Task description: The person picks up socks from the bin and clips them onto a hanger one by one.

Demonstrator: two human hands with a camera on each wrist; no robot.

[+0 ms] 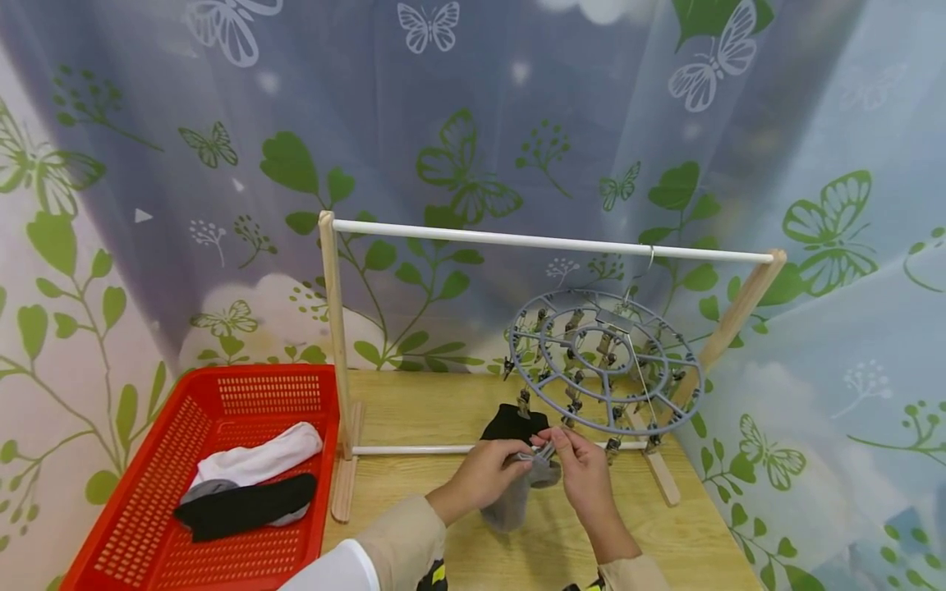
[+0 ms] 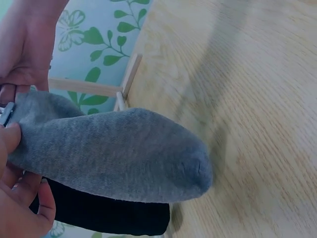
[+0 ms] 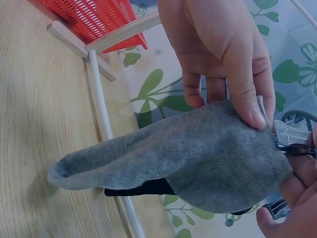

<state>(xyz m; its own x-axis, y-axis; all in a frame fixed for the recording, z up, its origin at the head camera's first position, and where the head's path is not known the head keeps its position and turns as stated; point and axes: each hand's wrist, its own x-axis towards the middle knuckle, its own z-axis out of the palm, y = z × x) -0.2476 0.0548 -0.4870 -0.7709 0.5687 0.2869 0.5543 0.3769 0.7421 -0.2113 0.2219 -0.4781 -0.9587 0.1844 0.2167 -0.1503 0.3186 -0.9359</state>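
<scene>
Pinching the cuff of a gray sock (image 2: 119, 156) between thumb and fingers, a person's left hand (image 1: 480, 480) meets the right hand (image 1: 584, 472), which grips a metal clip (image 3: 293, 135) at the cuff's edge; whether the clip's jaws have closed on the fabric cannot be told. The sock hangs toward 6 o'clock from the fingertips, above a wood-grain table (image 1: 406, 509), with a black sock (image 1: 508, 423) just beyond it toward 11 o'clock, suspended from a round gray hanger (image 1: 608, 374). Lined with small clips, the hanger spreads toward 1 o'clock from the hands, hooked near the 3 o'clock end of a white rail (image 1: 480, 236) held up by wooden posts (image 1: 335, 328). Toward 9 o'clock, a red basket (image 1: 259, 368) contains a white sock (image 1: 260, 455) and, on that sock's 6 o'clock side, a second black sock (image 1: 251, 505) lying across another gray sock (image 1: 209, 490). Behind, toward 12 o'clock, hangs a curtain (image 1: 502, 98) printed with butterflies and leaves
</scene>
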